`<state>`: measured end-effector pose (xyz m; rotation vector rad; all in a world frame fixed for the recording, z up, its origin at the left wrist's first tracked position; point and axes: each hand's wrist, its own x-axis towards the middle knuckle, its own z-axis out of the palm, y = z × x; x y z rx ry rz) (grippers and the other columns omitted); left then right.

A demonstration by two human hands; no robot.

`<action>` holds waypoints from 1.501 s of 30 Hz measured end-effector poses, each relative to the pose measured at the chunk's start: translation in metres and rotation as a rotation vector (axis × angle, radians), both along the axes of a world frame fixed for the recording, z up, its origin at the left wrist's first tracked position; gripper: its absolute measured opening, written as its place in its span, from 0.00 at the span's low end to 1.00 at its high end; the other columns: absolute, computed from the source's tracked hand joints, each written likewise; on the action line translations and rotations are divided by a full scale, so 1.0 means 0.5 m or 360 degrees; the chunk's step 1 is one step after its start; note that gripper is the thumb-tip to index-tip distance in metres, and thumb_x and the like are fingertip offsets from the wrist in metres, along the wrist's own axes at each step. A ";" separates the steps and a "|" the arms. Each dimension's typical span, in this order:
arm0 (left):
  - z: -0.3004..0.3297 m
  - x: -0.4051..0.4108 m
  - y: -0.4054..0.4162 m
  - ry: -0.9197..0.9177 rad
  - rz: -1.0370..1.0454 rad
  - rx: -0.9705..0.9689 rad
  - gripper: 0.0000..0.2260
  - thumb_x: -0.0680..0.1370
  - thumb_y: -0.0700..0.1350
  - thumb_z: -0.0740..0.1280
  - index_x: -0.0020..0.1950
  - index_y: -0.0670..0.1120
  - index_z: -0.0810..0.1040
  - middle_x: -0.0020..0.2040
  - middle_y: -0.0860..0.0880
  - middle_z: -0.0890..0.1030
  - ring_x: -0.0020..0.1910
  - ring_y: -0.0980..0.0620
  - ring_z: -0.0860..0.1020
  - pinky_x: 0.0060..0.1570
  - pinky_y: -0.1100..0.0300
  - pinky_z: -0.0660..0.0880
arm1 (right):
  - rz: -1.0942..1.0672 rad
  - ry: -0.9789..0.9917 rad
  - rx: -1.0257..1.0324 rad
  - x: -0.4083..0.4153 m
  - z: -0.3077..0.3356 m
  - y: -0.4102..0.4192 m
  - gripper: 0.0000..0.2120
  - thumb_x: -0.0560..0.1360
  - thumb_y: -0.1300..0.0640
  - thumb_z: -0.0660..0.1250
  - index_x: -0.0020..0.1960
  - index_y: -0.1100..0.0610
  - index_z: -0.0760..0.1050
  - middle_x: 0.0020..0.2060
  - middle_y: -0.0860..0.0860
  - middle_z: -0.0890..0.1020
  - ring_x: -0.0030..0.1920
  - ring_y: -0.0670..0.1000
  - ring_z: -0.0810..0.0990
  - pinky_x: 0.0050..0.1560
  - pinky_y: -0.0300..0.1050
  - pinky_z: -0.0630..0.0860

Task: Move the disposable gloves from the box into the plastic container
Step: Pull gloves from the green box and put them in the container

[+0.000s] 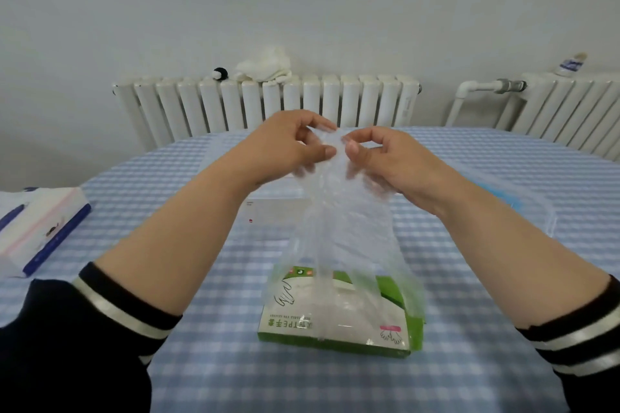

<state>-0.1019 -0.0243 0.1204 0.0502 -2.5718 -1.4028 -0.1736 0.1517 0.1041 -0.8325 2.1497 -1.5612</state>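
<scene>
Above the counter's (208, 362) middle, a clear disposable glove (349, 228) is being pinched at its top edge by the left hand (288, 147) and right hand (392, 161), hanging over the green box (335, 322), probably for separating; the plastic container (523, 201) is lying to the right.

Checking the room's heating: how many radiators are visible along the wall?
2. One long white radiator stands behind the table's far edge, centre-left, with a white cloth on top. A second radiator is at the right, partly cut off by the frame edge.
</scene>
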 end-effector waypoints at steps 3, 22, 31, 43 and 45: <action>-0.001 -0.002 -0.032 0.0057 0.0103 0.0154 0.10 0.77 0.42 0.71 0.56 0.49 0.77 0.39 0.48 0.82 0.30 0.56 0.77 0.27 0.63 0.74 | 0.0063 0.0050 0.0205 -0.020 0.005 0.019 0.19 0.70 0.52 0.74 0.59 0.51 0.74 0.35 0.48 0.85 0.32 0.46 0.75 0.31 0.38 0.73; -0.018 0.029 -0.204 0.0003 0.0138 -0.0078 0.18 0.81 0.34 0.59 0.64 0.53 0.75 0.47 0.54 0.85 0.57 0.58 0.79 0.60 0.58 0.73 | -0.0360 0.0538 0.0254 -0.136 0.033 -0.122 0.01 0.76 0.62 0.67 0.48 0.58 0.77 0.41 0.49 0.81 0.29 0.38 0.75 0.32 0.32 0.70; 0.050 -0.009 -0.115 0.0157 0.0149 -0.0885 0.28 0.75 0.59 0.70 0.72 0.55 0.66 0.62 0.60 0.73 0.61 0.59 0.71 0.60 0.62 0.65 | 0.0005 0.0789 0.0307 -0.087 0.059 -0.146 0.05 0.77 0.63 0.66 0.46 0.54 0.77 0.44 0.49 0.80 0.25 0.45 0.79 0.28 0.38 0.77; 0.016 -0.088 -0.148 -0.0430 0.0609 -0.0510 0.12 0.79 0.35 0.61 0.59 0.45 0.63 0.44 0.42 0.77 0.35 0.48 0.82 0.26 0.59 0.77 | 0.0312 0.1214 0.1061 -0.066 0.045 -0.170 0.15 0.80 0.45 0.60 0.62 0.50 0.76 0.61 0.48 0.76 0.58 0.50 0.76 0.54 0.45 0.70; 0.005 -0.092 -0.144 -0.0552 0.0608 -0.0667 0.11 0.79 0.34 0.59 0.59 0.43 0.63 0.46 0.39 0.78 0.36 0.46 0.83 0.30 0.56 0.80 | 0.0447 0.1027 0.1324 -0.073 0.042 -0.187 0.17 0.80 0.45 0.60 0.64 0.51 0.75 0.63 0.48 0.77 0.60 0.52 0.75 0.58 0.45 0.70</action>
